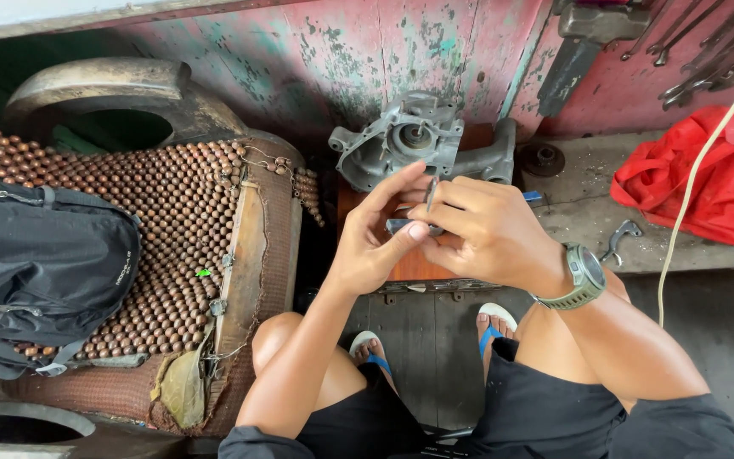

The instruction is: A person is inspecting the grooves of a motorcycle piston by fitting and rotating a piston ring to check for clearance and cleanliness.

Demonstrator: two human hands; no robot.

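Head view: left hand (375,242) and right hand (486,234) both pinch a small metal part (414,223), fingers closed around it, just below the grey engine casting (409,144).

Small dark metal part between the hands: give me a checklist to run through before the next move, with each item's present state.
1. Small dark metal part pinched by left hand: ok.
2. Thin metal pin held in right hand fingers: ok.
3. Pin seated in the part: cannot tell, fingers hide the joint.
4. Grey cast metal housing resting on the brown wooden stand, apart from both hands: ok.
5. Feet in blue-strapped sandals directly below the held part: not ok.
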